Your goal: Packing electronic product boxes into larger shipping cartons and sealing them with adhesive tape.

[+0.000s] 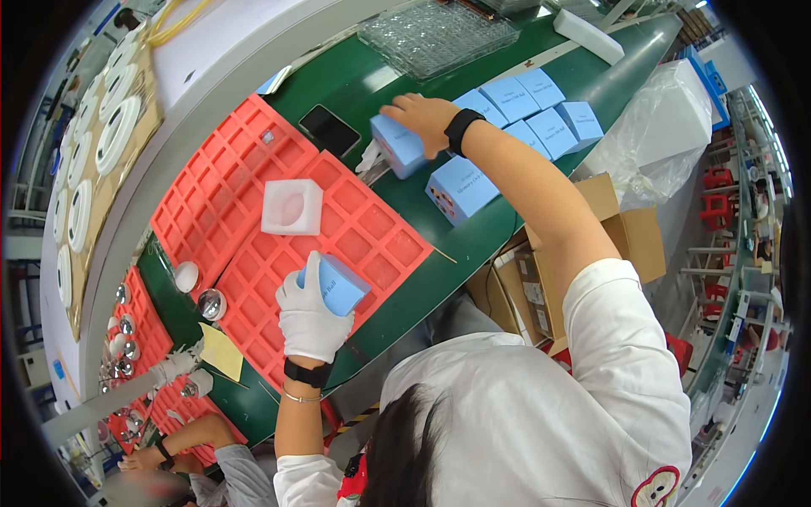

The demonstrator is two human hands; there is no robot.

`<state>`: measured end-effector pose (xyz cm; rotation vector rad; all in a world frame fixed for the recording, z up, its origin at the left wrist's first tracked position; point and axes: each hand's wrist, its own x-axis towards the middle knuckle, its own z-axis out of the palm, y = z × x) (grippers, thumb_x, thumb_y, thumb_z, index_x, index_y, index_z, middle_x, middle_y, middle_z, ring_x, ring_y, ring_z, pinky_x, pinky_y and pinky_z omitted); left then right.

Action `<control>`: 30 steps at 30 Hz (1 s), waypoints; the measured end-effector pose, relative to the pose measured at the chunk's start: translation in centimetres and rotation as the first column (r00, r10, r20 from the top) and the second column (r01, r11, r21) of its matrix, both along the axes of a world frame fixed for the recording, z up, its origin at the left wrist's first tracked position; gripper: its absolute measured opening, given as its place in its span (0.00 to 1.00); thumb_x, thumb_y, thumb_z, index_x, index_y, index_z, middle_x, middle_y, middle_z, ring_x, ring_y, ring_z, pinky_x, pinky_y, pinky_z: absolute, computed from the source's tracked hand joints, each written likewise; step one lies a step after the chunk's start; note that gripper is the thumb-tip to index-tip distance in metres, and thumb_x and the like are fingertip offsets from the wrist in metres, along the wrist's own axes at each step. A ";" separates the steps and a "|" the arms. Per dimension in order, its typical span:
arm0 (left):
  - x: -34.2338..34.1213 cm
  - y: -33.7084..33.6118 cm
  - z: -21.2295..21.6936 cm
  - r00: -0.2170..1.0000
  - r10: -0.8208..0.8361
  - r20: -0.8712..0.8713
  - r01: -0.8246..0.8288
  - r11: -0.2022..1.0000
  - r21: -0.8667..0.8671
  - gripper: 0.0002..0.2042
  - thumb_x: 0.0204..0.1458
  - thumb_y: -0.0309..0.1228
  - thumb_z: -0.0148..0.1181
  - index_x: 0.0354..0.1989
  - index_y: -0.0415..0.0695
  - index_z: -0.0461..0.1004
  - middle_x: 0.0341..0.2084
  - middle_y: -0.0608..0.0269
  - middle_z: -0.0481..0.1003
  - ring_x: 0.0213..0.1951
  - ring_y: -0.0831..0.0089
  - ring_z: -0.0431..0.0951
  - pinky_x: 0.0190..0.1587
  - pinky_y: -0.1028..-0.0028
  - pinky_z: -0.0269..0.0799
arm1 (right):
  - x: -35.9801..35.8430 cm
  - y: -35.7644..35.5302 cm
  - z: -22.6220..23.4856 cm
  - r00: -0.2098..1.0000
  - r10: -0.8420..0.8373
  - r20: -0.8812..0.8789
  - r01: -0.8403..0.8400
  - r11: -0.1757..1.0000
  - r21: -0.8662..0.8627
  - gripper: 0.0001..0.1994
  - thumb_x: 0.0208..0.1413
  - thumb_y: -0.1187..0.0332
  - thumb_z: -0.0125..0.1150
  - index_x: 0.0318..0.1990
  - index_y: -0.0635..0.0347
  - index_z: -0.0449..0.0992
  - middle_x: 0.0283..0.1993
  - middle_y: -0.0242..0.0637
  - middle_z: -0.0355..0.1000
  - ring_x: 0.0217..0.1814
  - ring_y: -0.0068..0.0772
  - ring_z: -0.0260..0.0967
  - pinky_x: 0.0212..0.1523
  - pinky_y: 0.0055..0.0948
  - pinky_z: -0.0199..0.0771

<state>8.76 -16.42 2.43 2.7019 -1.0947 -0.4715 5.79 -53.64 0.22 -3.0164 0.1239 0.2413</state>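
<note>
My left hand [309, 319], in a white glove, grips a small blue box [342, 287] over the near red compartment tray [384, 253]. Out beyond it, my bare right hand [425, 120] has its fingers over the top of another blue box [397, 150], which stands on the green table. Close to the right wrist is a single blue box [463, 188], and several more blue boxes [511, 100] stand grouped behind it. A white foam block [292, 208] with a round hollow rests on the red tray, just past my left hand.
A phone [329, 131] lies beside a second red tray [228, 160]. A shiny half-ball [212, 304], a white cup [186, 276] and a yellow paper [221, 351] are at left. Clear plastic trays [435, 38] lie far back; a cardboard box [634, 241] stands right. A co-worker's hand [144, 459] is lower left.
</note>
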 end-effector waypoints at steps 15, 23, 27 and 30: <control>1.9 -22.1 -3.4 0.974 -0.224 0.035 0.226 0.973 -0.052 0.50 0.26 0.35 0.75 0.66 0.51 0.56 0.50 0.43 0.66 0.53 0.48 0.67 0.55 0.56 0.67 | -14.0 -3.3 0.8 0.852 -0.328 0.409 0.201 0.925 0.323 0.22 0.48 0.75 0.57 0.54 0.59 0.70 0.53 0.46 0.69 0.56 0.49 0.65 0.56 0.41 0.67; 2.2 -24.9 -5.1 0.955 -0.293 -0.044 0.288 0.952 -0.103 0.52 0.29 0.33 0.76 0.68 0.52 0.52 0.57 0.44 0.59 0.58 0.48 0.61 0.60 0.58 0.63 | -32.6 7.7 -4.8 0.510 -0.808 0.296 0.532 0.567 0.629 0.14 0.49 0.75 0.58 0.46 0.59 0.74 0.45 0.44 0.72 0.51 0.47 0.67 0.53 0.39 0.67; 2.6 -24.8 -6.6 0.942 -0.336 -0.002 0.331 0.928 -0.170 0.50 0.32 0.35 0.74 0.68 0.50 0.52 0.59 0.44 0.59 0.60 0.48 0.59 0.62 0.56 0.60 | -35.5 13.2 -8.5 0.454 -0.863 0.220 0.615 0.483 0.624 0.13 0.49 0.75 0.58 0.44 0.60 0.75 0.43 0.44 0.72 0.49 0.48 0.68 0.52 0.40 0.67; 0.5 -24.2 -7.3 0.898 -0.369 0.241 0.387 0.922 -0.030 0.47 0.36 0.36 0.71 0.68 0.49 0.52 0.62 0.45 0.57 0.62 0.48 0.58 0.64 0.54 0.56 | -35.0 15.8 -9.3 0.541 -0.823 0.173 0.584 0.515 0.628 0.11 0.48 0.75 0.59 0.42 0.61 0.76 0.42 0.45 0.73 0.48 0.49 0.68 0.51 0.41 0.68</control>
